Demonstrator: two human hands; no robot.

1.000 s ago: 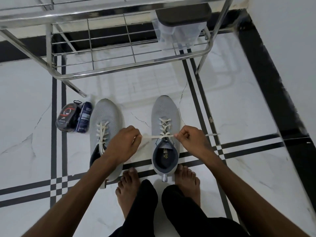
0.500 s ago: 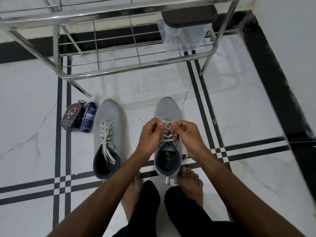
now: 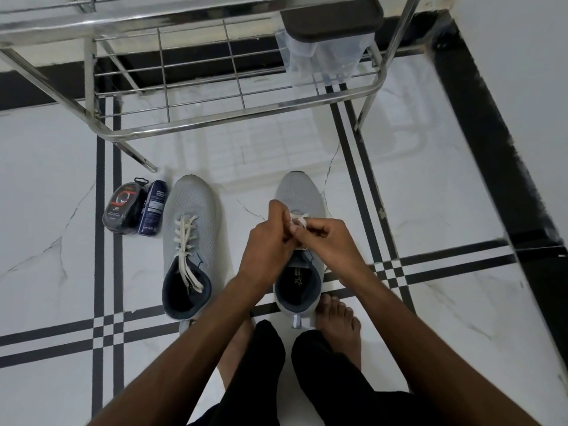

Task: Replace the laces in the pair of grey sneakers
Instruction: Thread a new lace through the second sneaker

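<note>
Two grey sneakers stand toes-away on the white floor. The left sneaker (image 3: 192,216) has a cream lace (image 3: 186,241) threaded through, its ends dropped into the dark opening. Over the tongue of the right sneaker (image 3: 299,192), my left hand (image 3: 270,241) and my right hand (image 3: 329,241) are pressed together. Both pinch the cream lace (image 3: 298,222) of that shoe, bunched between the fingers. Most of that lace is hidden by my hands.
A dark shoe-care pack (image 3: 124,209) and a blue bottle (image 3: 153,212) lie left of the left sneaker. A steel wire rack (image 3: 215,118) stands beyond the shoes, carrying a clear box with a dark lid (image 3: 330,29). My bare feet (image 3: 338,327) sit behind the right sneaker. A wall rises at right.
A second ago my hands were apart, pulling the lace ends taut sideways. They have since come together over the right sneaker's tongue, gathering the lace between the fingers.
</note>
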